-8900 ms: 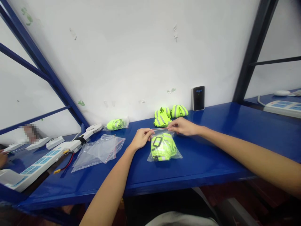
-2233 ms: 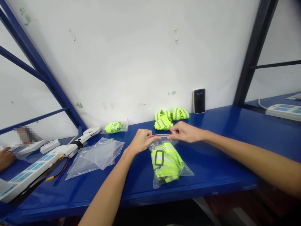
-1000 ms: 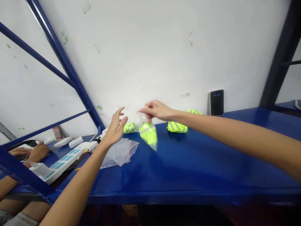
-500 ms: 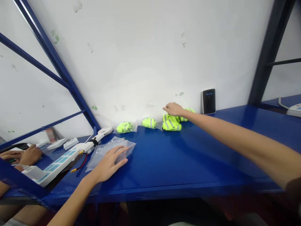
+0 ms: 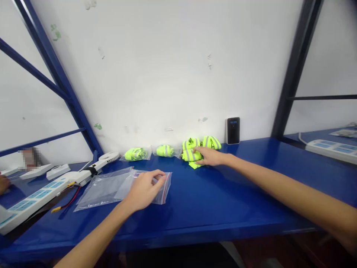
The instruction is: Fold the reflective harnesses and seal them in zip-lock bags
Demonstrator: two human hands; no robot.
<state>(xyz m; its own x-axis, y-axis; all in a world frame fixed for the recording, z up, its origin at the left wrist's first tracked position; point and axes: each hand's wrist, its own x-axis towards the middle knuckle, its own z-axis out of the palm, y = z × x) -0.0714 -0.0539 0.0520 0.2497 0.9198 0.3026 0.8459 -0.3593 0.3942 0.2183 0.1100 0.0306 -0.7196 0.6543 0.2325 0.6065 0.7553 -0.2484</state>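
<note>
My left hand (image 5: 146,189) rests on a clear zip bag (image 5: 166,191) with a red seal line, its fingers curled and thumb and forefinger close together on the plastic. Another clear bag (image 5: 97,188) lies partly under it to the left. My right hand (image 5: 210,155) has its fingers round a neon-yellow roll of reflective fabric (image 5: 187,155), with a loose flap hanging at its front. Further rolls of the same fabric (image 5: 211,142) lie just behind it. Two bagged yellow rolls, one at the left (image 5: 135,153) and one nearer (image 5: 165,150), sit along the wall.
A black-faced device with a clock display (image 5: 233,130) stands against the wall. Left are a white handheld fan (image 5: 109,156), a long power strip (image 5: 36,199) and a red-black cable (image 5: 74,197). Blue frame posts (image 5: 69,93) rise at the side. Another person's hand (image 5: 3,184) shows far left.
My right hand has come down from above the yellow rolls and closed on the front one. My left hand has moved right, sliding one clear bag partly off the other. The view has shifted right.
</note>
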